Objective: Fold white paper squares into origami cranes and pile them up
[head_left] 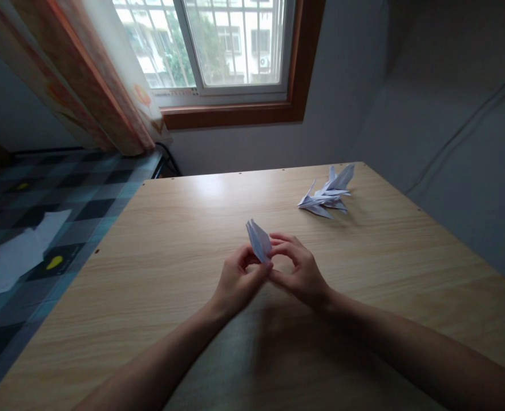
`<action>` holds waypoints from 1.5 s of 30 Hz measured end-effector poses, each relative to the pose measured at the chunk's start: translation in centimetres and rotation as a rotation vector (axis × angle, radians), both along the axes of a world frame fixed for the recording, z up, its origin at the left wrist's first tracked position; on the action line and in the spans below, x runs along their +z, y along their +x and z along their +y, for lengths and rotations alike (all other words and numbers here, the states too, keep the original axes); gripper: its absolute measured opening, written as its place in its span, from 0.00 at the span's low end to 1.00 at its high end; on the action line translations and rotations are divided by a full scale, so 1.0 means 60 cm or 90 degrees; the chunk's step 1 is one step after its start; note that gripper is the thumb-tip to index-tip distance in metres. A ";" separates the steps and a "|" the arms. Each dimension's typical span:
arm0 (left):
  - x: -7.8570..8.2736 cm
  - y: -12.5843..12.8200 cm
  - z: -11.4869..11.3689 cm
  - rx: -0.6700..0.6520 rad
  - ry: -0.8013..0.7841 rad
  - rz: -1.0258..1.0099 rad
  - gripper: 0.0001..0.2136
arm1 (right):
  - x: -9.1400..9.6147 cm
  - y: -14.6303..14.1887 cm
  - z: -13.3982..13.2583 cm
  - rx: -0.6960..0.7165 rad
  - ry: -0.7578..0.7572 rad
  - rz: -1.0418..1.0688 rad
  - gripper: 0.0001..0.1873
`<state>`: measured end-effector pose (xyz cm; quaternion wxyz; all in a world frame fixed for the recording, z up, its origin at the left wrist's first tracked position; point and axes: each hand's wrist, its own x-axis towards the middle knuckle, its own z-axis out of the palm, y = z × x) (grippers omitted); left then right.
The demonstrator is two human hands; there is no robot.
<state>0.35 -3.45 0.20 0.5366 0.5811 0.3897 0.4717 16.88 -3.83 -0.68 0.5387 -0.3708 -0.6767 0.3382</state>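
Note:
A small folded piece of white paper (258,240) stands up between my two hands above the wooden table (170,245). My left hand (237,283) pinches its lower edge from the left, fingers curled. My right hand (298,268) grips the same lower part from the right, thumb and forefinger bent round it. Both hands hover just over the table's middle. Farther back on the right lie finished folded white paper figures (327,194) with pointed wings, apart from my hands.
A bed with a checked blue-grey cover (42,200) lies left of the table, with white paper sheets (16,254) on it. A window (218,45) and an orange curtain (85,74) are behind. A grey wall (449,142) runs along the right.

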 end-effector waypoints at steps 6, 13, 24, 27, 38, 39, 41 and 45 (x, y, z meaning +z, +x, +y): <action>-0.006 -0.006 0.008 0.028 -0.024 -0.025 0.11 | -0.015 -0.003 0.011 0.109 -0.212 0.197 0.15; 0.000 -0.003 0.011 0.104 -0.018 -0.056 0.11 | -0.009 0.001 0.017 0.003 -0.278 0.239 0.15; 0.002 -0.003 0.006 0.097 0.040 -0.036 0.11 | -0.002 0.000 0.016 0.076 -0.283 0.243 0.19; 0.001 -0.003 0.006 0.090 0.038 -0.033 0.11 | 0.004 0.001 0.015 0.080 -0.296 0.222 0.14; 0.006 -0.008 0.013 0.028 -0.072 -0.080 0.11 | 0.002 0.002 0.008 0.088 -0.290 0.206 0.14; 0.004 -0.009 0.014 0.023 -0.080 -0.089 0.11 | 0.004 0.003 0.008 0.088 -0.291 0.201 0.13; 0.000 -0.009 0.014 0.005 -0.102 -0.106 0.12 | 0.007 0.004 0.007 0.091 -0.295 0.187 0.13; -0.005 -0.006 0.014 0.004 -0.136 -0.131 0.14 | 0.002 0.004 0.004 0.094 -0.296 0.151 0.14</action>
